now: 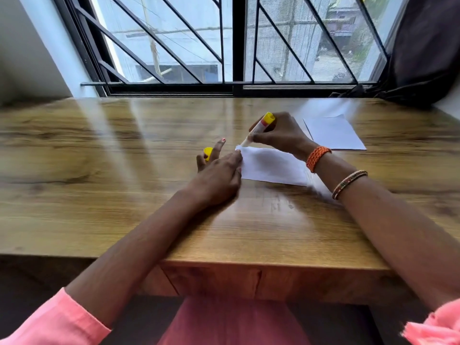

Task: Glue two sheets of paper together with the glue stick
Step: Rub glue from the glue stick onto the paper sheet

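Observation:
A white sheet of paper (pixel 271 166) lies on the wooden table (pixel 124 158) in front of me. My right hand (pixel 281 135) grips an uncapped glue stick (pixel 260 127) with a yellow end, its white tip touching the sheet's far left corner. My left hand (pixel 219 175) rests at the sheet's left edge, fingertips pressing the paper, and holds the yellow cap (pixel 208 153) between its fingers. A second white sheet (pixel 333 133) lies flat further back on the right, apart from the first.
A barred window (pixel 236 41) runs along the table's far edge. A dark curtain (pixel 428 46) hangs at the back right. The table's front edge is close to my lap, with a drawer front below it.

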Demonstrator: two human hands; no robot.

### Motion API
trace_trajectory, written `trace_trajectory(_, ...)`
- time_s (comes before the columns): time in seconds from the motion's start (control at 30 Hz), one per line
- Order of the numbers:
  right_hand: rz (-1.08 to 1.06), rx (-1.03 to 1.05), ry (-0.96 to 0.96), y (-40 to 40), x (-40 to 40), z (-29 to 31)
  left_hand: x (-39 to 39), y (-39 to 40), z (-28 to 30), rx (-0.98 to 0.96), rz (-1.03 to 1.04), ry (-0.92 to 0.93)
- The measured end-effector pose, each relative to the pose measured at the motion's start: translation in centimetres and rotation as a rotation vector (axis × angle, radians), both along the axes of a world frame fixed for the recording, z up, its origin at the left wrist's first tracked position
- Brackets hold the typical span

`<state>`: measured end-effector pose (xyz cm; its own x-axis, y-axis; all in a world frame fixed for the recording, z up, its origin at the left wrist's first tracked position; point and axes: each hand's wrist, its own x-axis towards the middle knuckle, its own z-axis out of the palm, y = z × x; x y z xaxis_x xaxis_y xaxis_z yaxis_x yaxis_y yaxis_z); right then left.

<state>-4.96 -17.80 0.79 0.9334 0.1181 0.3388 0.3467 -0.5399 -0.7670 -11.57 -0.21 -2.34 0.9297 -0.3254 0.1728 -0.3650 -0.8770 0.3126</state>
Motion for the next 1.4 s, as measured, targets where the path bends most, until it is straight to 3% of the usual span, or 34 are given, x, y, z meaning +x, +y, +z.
trace_trajectory(0.97, 0.049, -0.108, -0.015, 1.2, 0.8, 0.0, -0.1, -0.1, 0.2, 0.097, -0.003, -0.021)
trace_trajectory(1.4, 0.015, -0.156, 0.012, -2.6, -0.6, 0.4, 0.0, -0.1, 0.0, 0.116, 0.006, -0.018)
